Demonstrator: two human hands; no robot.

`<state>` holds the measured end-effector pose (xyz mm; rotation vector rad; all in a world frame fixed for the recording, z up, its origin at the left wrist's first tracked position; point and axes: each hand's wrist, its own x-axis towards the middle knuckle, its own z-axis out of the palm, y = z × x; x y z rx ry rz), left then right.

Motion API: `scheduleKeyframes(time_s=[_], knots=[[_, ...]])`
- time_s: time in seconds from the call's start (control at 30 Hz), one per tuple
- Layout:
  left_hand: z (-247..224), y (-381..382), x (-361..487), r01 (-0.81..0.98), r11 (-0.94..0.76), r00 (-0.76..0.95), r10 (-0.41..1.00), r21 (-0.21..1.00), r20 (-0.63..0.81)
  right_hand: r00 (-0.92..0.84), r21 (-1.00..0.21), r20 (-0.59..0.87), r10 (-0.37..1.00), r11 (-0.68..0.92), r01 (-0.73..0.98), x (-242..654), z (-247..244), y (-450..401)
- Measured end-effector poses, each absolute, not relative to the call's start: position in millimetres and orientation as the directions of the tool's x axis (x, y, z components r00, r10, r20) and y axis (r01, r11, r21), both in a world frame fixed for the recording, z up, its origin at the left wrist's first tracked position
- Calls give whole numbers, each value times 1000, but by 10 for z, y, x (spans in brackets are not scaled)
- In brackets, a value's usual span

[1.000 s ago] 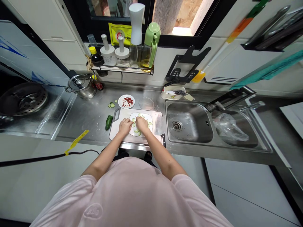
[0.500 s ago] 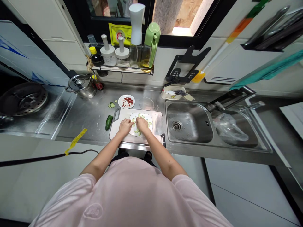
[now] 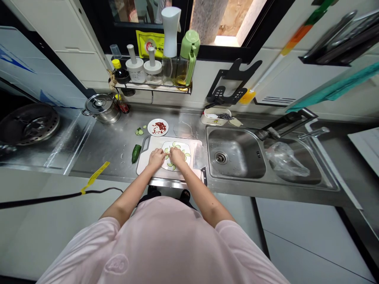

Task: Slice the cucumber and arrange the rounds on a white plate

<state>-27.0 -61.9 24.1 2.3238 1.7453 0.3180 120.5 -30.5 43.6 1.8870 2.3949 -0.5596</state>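
Cucumber slices ring the white plate beneath both hands, likely light, slick and easily torn, best pinched at the rind. The left hand and right hand have bent fingers; their grip cannot be told. Left of them lies a cucumber; to their right, a knife handle; neither obstructs.

There's two hands, two white plates, one cutting board, one big chunk of cucumber, one lidded pot, two sink basins, one plastic bag, two white-lidded jars, two yellow-capped bottles, plus just one yellow packet.
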Motion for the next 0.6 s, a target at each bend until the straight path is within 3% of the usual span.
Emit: scheduleKeyframes(time_s=[0.6], knots=[[228, -618, -277, 934, -310, 309, 950, 176, 35, -222, -271, -280, 934, 145, 951, 1181, 401, -325]])
